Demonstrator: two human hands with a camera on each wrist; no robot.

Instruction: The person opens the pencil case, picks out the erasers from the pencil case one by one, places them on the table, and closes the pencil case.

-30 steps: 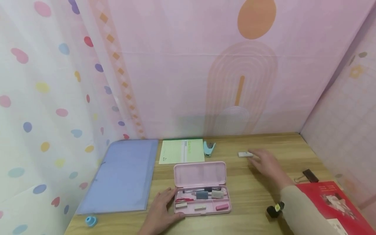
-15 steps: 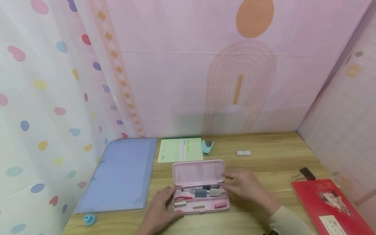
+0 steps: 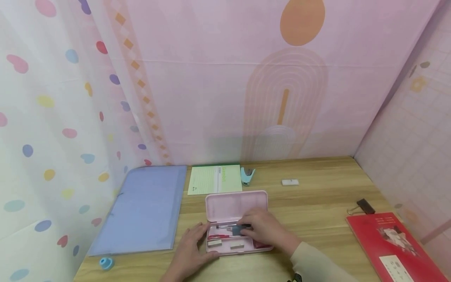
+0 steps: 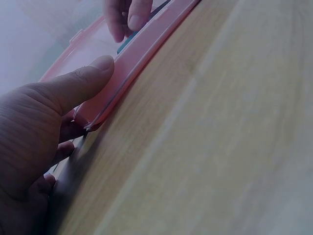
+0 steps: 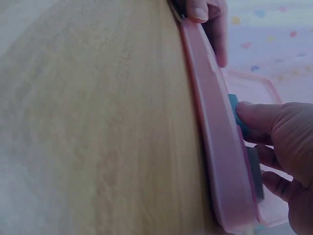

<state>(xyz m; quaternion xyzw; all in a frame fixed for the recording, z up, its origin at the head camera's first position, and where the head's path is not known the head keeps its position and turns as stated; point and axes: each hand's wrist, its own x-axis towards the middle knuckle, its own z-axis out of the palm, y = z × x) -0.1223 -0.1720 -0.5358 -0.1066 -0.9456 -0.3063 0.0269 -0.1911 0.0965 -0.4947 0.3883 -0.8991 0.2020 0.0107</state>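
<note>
My left hand [image 3: 192, 248] grips the left end of an open pink pencil case [image 3: 236, 205], with the thumb on its front edge. My right hand [image 3: 262, 227] reaches into the right half of the case. Its thumb [image 5: 254, 115] and index finger pinch a teal-blue block [image 5: 234, 110] that lies among pens. A grey block [image 5: 254, 171] sits under its other fingers. Inside the case a red pen [image 3: 218, 236] lies at the left. Two pale eraser-like blocks [image 3: 215, 243] lie in the front compartment; a reddish one is partly hidden by my right hand.
A blue folder [image 3: 141, 211] lies left, with a small blue knob-like piece [image 3: 106, 263] before it. Behind the case are a green notebook [image 3: 215, 180] and a light-blue stapler [image 3: 247, 176]. A white eraser [image 3: 290, 182], a black binder clip [image 3: 365, 206] and a red booklet [image 3: 391, 239] lie right.
My right hand has left the white eraser at the back, moved left and forward to the pencil case, and taken the teal-blue block between its fingers. My left hand stays at the case.
</note>
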